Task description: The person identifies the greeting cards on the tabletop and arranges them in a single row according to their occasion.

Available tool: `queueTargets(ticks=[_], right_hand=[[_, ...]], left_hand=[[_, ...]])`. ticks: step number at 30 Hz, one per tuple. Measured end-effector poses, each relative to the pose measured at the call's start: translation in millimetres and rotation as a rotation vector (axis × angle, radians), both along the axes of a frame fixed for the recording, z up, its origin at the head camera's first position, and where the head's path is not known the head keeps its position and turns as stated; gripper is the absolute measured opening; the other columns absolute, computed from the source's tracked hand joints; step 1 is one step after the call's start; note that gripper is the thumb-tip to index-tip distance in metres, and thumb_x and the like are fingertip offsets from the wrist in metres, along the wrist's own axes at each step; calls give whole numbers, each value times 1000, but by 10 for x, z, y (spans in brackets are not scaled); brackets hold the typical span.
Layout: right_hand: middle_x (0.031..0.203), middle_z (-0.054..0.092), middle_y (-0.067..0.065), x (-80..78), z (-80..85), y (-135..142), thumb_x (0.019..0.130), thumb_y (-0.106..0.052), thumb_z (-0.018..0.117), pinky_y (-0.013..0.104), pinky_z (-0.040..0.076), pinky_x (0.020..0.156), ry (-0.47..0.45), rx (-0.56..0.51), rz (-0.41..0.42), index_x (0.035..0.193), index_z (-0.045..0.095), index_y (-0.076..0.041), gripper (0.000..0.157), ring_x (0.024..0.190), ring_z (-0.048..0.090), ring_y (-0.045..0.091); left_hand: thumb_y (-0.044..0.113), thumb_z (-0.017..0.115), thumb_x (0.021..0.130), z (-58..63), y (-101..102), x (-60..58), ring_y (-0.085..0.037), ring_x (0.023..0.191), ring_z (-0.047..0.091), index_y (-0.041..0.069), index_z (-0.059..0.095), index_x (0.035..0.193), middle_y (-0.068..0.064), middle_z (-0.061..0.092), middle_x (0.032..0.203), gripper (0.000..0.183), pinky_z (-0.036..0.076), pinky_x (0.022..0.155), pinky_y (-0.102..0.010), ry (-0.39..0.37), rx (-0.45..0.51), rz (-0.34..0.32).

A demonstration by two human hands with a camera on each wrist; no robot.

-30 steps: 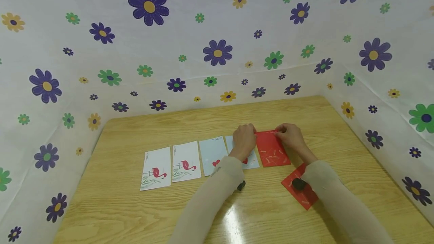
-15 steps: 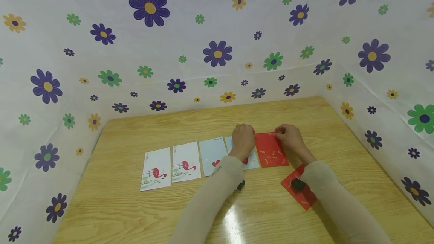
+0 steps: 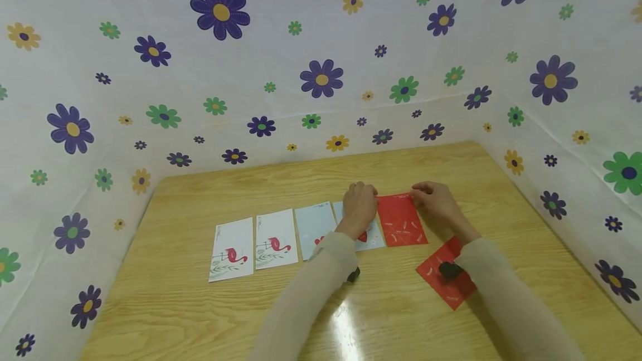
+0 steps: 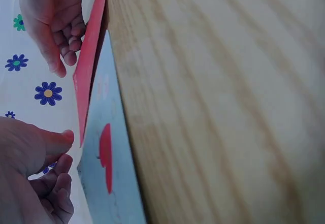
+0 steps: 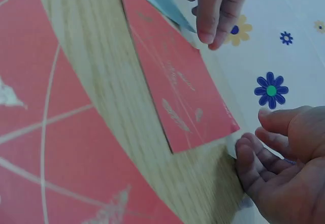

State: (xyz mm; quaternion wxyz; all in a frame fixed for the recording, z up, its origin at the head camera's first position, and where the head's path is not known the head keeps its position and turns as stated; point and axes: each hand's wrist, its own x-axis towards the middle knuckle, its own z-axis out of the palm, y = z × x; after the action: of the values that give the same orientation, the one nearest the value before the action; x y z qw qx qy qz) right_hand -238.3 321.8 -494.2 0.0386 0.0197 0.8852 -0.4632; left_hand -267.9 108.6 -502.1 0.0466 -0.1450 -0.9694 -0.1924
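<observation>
The upper red card (image 3: pixel 401 222) with pale sprigs lies flat at the right end of a row. Near its far left corner is my left hand (image 3: pixel 358 208), thumb and forefinger apart, holding nothing that shows in the left wrist view. My right hand (image 5: pixel 289 153) is beside the far right corner, its fingers loosely bent and the thumb separate. Partly hidden below the left wrist is a light blue card (image 4: pixel 109 153) with a red heart. A second red card (image 3: pixel 438 277) lies slanted under the right wrist.
Left of these lie another light blue card (image 3: pixel 313 227) and two white flamingo cards (image 3: pixel 233 249) (image 3: pixel 276 238) in line. The wooden table (image 3: pixel 200 322) meets a white flower-print cloth (image 3: pixel 281 60) at the back and both sides.
My right hand has let go of the upper red card's far right corner and drawn slightly right. The left hand stays almost in place; the card has barely shifted.
</observation>
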Motion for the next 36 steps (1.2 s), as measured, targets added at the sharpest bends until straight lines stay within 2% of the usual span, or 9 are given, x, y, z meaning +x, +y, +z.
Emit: queueTargets(ticks=[5, 8, 14, 19, 23, 26, 28, 32, 36], right_hand=[[126, 64, 28, 144, 149, 112, 109, -32, 54, 28, 57, 80, -15, -62, -16, 144, 53, 7, 53, 105, 65, 35], [130, 62, 30, 277, 244, 202, 109, -34, 54, 31, 58, 83, 19, -70, -26, 144, 52, 7, 55, 106, 65, 36], [131, 60, 32, 565, 408, 380, 109, -36, 53, 30, 59, 81, 71, -35, -39, 144, 52, 8, 56, 98, 67, 20], [131, 60, 33, 833, 452, 462, 109, -35, 53, 29, 58, 77, 84, 5, -55, 142, 53, 10, 55, 94, 66, 14], [128, 62, 32, 1043, 431, 467, 109, -38, 52, 29, 58, 75, 38, 39, -90, 142, 53, 9, 58, 94, 68, 23], [129, 62, 33, 1182, 398, 457, 109, -39, 52, 27, 58, 75, -11, 48, -107, 143, 52, 10, 60, 101, 68, 35], [132, 60, 34, 1268, 376, 459, 109, -39, 53, 25, 57, 75, -31, 70, -114, 143, 50, 12, 62, 106, 66, 41], [137, 52, 40, 1428, 345, 496, 107, -39, 56, 38, 59, 81, -66, 154, -130, 142, 46, 17, 67, 116, 59, 52], [134, 47, 48, 1528, 323, 527, 105, -35, 61, 61, 54, 89, -110, 279, -85, 137, 41, 27, 72, 119, 54, 61]], left_hand=[[24, 73, 99, 116, -46, 110, -20, 102, 63, 16, 79, 113, -2, 69, 110, 17, 53, 86, -31, 39, 77, -76], [23, 72, 100, 208, -43, 201, -20, 105, 64, 15, 78, 115, -2, 69, 114, 18, 53, 89, -31, 41, 112, -125], [24, 69, 102, 340, 27, 336, -18, 114, 65, 14, 75, 122, -2, 70, 123, 23, 52, 96, -31, 19, 161, -204], [24, 67, 103, 435, 110, 468, -14, 113, 65, 11, 70, 133, -3, 67, 130, 33, 54, 89, -23, -42, 171, -298], [24, 68, 102, 466, 202, 540, -10, 115, 65, 12, 66, 138, -2, 67, 134, 37, 53, 87, -18, -51, 133, -363], [26, 70, 101, 466, 290, 583, -9, 120, 64, 13, 66, 139, -1, 68, 134, 40, 51, 92, -17, -53, 90, -423], [28, 71, 101, 464, 362, 617, -8, 116, 65, 14, 65, 140, 1, 68, 134, 42, 52, 90, -16, -70, 63, -459], [33, 68, 102, 427, 538, 692, -4, 114, 64, 18, 63, 143, 4, 65, 137, 44, 51, 87, -14, -108, 6, -507], [32, 65, 103, 392, 719, 760, -5, 132, 53, 19, 57, 149, 7, 57, 147, 49, 46, 101, -16, -145, -54, -561]])
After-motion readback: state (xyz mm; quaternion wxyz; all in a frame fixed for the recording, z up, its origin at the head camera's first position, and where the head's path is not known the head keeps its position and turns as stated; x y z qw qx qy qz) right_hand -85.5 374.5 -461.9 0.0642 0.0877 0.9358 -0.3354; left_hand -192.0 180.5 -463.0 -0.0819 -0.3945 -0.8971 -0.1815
